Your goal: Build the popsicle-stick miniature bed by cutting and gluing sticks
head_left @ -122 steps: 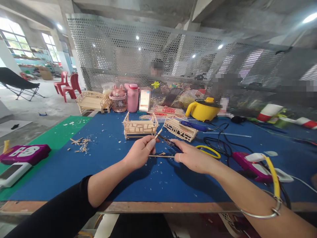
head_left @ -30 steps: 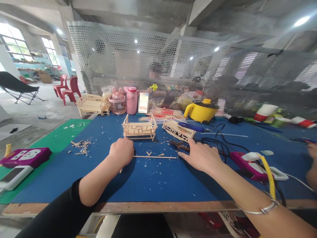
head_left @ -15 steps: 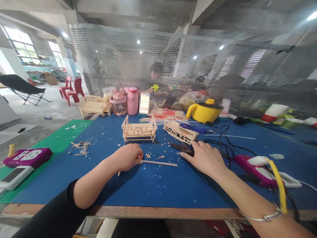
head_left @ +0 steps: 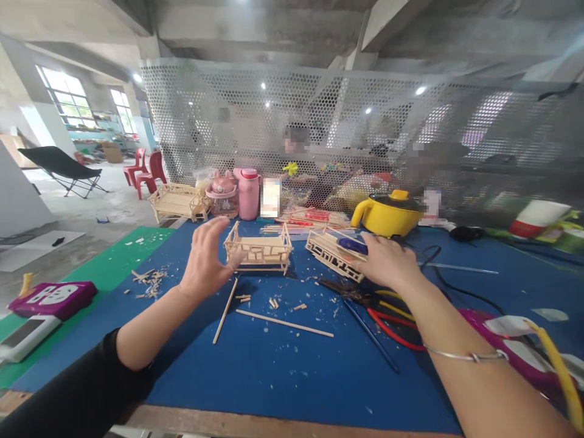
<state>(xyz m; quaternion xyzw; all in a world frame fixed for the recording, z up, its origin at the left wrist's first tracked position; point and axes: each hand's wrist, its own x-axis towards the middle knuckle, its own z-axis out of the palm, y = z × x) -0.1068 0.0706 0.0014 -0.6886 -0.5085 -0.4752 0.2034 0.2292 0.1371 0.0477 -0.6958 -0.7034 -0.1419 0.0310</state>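
1. The stick crib frame (head_left: 258, 248) stands upright on the blue worktop (head_left: 283, 371), between both hands.
2. The left hand (head_left: 206, 260) is raised just beside the frame's left end, fingers spread wide, holding nothing.
3. The right hand (head_left: 384, 260) rests on the stick side panel (head_left: 331, 254); whether its fingers grip the panel cannot be told.
4. Pliers (head_left: 365, 299) and two loose sticks (head_left: 284, 323) lie nearer the worktop edge.

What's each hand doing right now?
Left hand: open, empty, beside the stick crate.
Right hand: resting on the stick panel, grip unclear.
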